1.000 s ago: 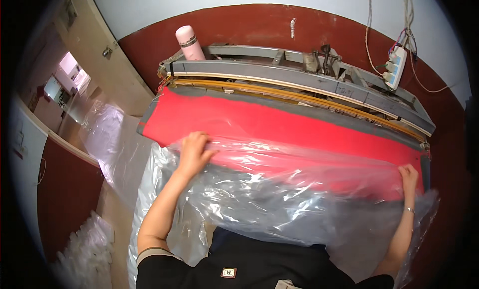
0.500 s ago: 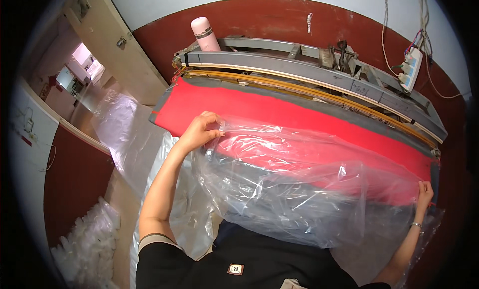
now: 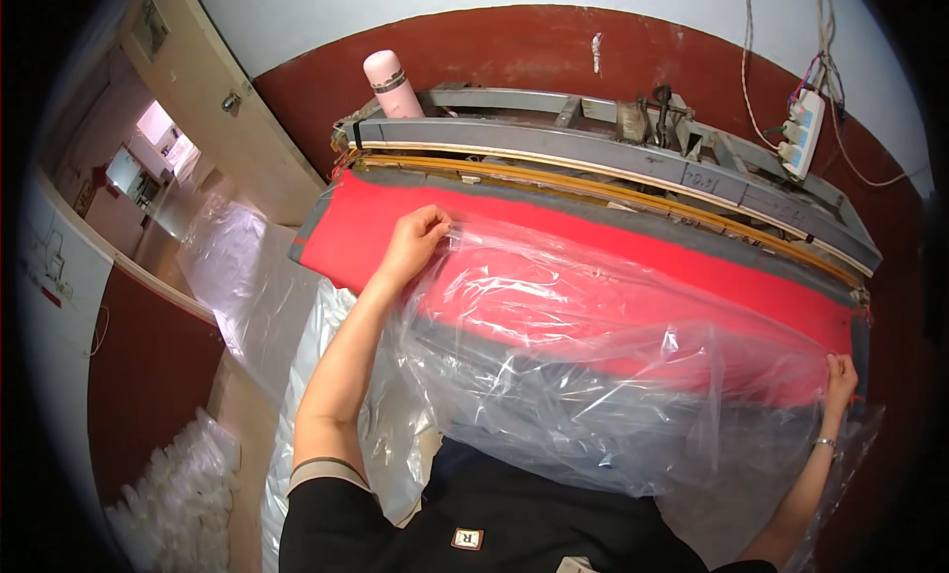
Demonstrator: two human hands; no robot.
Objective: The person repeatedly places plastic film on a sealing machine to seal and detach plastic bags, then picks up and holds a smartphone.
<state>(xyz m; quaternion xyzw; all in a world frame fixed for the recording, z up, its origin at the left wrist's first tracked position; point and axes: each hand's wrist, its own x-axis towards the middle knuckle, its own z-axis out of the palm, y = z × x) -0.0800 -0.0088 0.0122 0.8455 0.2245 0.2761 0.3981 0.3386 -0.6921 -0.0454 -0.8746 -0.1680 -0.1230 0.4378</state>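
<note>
A large sheet of clear plastic film (image 3: 593,375) lies stretched over the red pad (image 3: 356,242) of a long grey machine (image 3: 613,163). My left hand (image 3: 415,239) pinches the film's far left corner on the red pad. At the right end, my right hand (image 3: 840,380) grips the film's other edge, close to the pad's end. The film bulges and wrinkles between the two hands and hangs down toward my body.
A pink flask (image 3: 392,84) stands on the machine's left end. A white power strip (image 3: 803,133) with cables hangs on the wall at right. More plastic film (image 3: 242,286) drapes at the left beside an open doorway (image 3: 148,168). White bags (image 3: 178,494) pile up at lower left.
Both hands have drawn the film farther up over the red pad toward the machine. The view has shifted slightly as well.
</note>
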